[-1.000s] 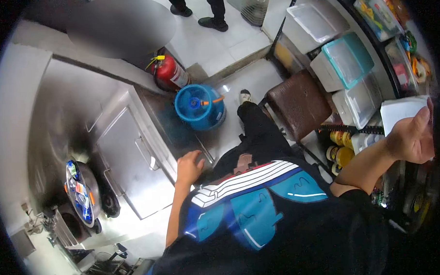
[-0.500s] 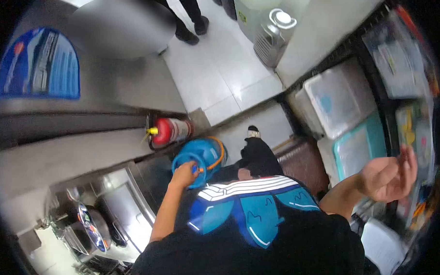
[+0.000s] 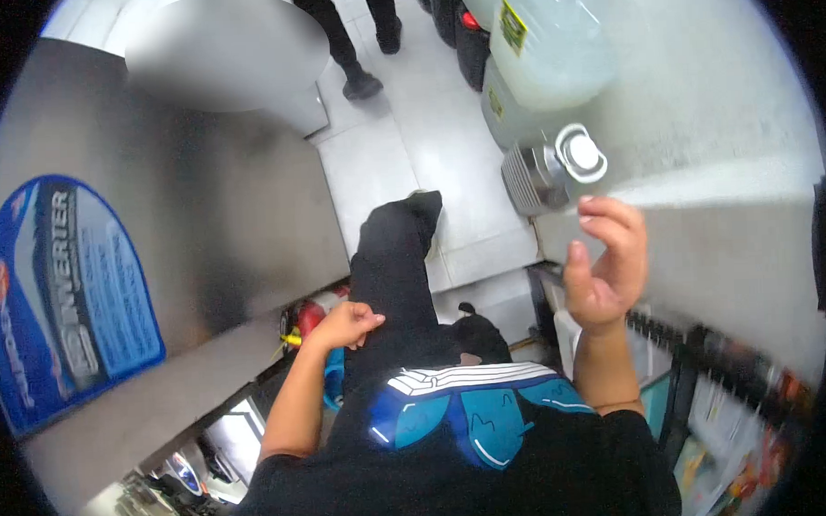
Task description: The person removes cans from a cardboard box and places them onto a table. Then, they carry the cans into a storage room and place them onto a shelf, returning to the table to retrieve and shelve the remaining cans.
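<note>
My left hand (image 3: pixel 347 326) hangs in front of my left thigh with its fingers loosely curled together. Nothing shows in it. Just beyond that hand is a red fire extinguisher (image 3: pixel 310 318) with a yellow piece at its top, partly covered by the hand. Below it, behind my forearm, a strip of the blue gas cylinder (image 3: pixel 333 377) is visible. My right hand (image 3: pixel 611 262) is raised, palm up, with thumb and bent fingers apart and nothing between them. Closest to it stands a clear ribbed jug (image 3: pixel 532 176) with a white cap and handle.
A metal appliance with a blue label (image 3: pixel 73 302) fills the left. Large pale containers (image 3: pixel 551 48) and dark bottles (image 3: pixel 472 51) line the right side. My foot is up on the tiled floor (image 3: pixel 485 242) past a step edge. Another person's legs (image 3: pixel 337 33) stand ahead.
My left hand has let go of the gas cylinder's top. I have stepped forward onto the tiles. My right hand has moved from the shelf side toward the jug.
</note>
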Demonstrator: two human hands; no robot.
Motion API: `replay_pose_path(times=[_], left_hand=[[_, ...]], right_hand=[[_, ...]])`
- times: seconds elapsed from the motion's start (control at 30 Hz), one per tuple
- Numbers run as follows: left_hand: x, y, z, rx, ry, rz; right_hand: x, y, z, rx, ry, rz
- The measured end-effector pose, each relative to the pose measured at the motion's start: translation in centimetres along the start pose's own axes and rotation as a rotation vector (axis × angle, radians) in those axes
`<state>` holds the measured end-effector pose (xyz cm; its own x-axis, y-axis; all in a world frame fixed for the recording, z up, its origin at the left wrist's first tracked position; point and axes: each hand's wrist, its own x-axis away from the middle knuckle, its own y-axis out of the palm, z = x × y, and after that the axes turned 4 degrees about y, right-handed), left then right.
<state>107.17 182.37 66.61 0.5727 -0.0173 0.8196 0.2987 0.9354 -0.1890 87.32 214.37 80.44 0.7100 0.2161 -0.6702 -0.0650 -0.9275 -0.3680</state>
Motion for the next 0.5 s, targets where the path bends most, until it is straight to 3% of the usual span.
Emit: replay_pose_path(times=[0.17, 0.3, 0.4, 0.5], left_hand=[[-8.0, -4.0, 9.6, -0.251, -0.072, -0.115], [-11.8, -6.5, 16.1, -0.416, -0.117, -0.217], [-12.6, -10.8, 18.1, -0.421, -0.074, -0.178], [-11.1, -14.5, 15.6, -0.261, -0.053, -0.053]], right_hand=[[-3.7, 4.5, 7.1, -0.02, 0.17, -0.127], [-14.2, 5.8, 9.5, -0.08, 0.21, -0.26], [-21.5, 6.2, 10.2, -0.041, 0.222, -0.257], [-29.4, 7.6, 9.1, -0.013, 0.226, -0.256]])
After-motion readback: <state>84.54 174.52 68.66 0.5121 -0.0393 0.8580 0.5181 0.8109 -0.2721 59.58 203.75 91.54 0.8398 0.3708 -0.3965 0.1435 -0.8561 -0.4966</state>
